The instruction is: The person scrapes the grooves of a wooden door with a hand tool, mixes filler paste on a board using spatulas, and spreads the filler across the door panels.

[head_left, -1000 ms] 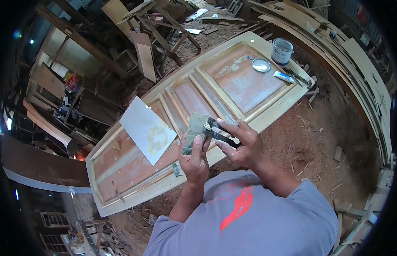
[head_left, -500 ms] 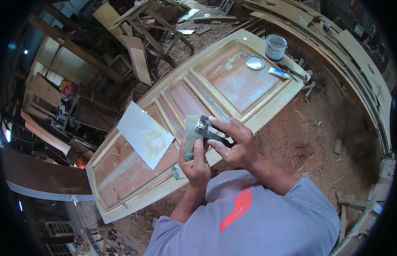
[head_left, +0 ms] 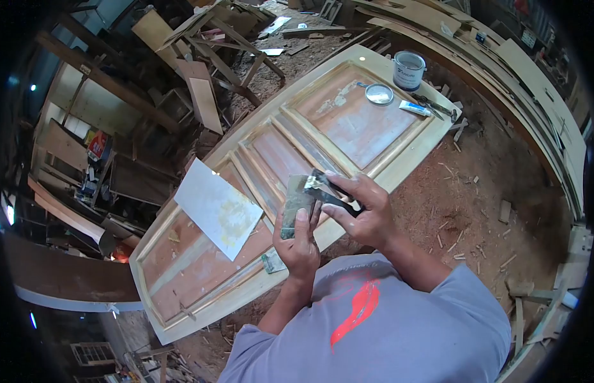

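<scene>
My left hand (head_left: 298,255) grips a flat grey-green rectangular plate (head_left: 293,195), holding it upright with the thumb across its face. My right hand (head_left: 372,214) pinches a black putty spreader (head_left: 338,195) between thumb and fingers. Pale putty sits on the spreader's tip, which meets or nearly meets the plate's right edge. Both hands are above the near edge of a panelled wooden door (head_left: 367,175). To their left, a white sheet (head_left: 207,201) smeared with yellowish putty lies across the door. A small green-and-clear piece (head_left: 273,260) lies on the near edge beside my left hand.
At the door's far right end are a paint can (head_left: 409,71), a round lid (head_left: 379,94), a white-and-blue tube (head_left: 414,108) and dark metal tools (head_left: 437,107). Long boards (head_left: 527,83) are stacked at right. Wood scraps litter the dirt floor (head_left: 463,198); a wooden trestle (head_left: 227,57) stands behind.
My right hand has moved slightly right and down, tilting the black spreader at the plate's edge. The plate has shifted a little to the right. The camera view has shifted slightly.
</scene>
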The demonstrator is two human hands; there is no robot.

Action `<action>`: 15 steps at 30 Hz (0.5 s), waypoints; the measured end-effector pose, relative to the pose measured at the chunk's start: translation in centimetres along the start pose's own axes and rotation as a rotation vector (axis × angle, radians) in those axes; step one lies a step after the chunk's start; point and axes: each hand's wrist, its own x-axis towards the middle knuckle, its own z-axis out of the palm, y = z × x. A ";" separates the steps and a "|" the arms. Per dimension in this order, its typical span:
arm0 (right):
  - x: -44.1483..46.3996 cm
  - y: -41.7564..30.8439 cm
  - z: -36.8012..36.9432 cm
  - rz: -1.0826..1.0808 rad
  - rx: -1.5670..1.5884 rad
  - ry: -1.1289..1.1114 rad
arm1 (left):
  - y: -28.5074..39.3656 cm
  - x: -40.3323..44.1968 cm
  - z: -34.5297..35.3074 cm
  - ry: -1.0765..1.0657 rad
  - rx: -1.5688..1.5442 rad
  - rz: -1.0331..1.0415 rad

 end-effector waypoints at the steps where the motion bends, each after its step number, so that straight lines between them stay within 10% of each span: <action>1: -0.1 0.2 0.1 -0.022 -0.025 -0.021 | 0.3 0.4 0.1 0.009 -0.025 0.007; 15: -0.5 -1.0 0.3 -0.044 -0.139 0.021 | -1.0 -2.2 -1.4 -0.175 0.239 -0.049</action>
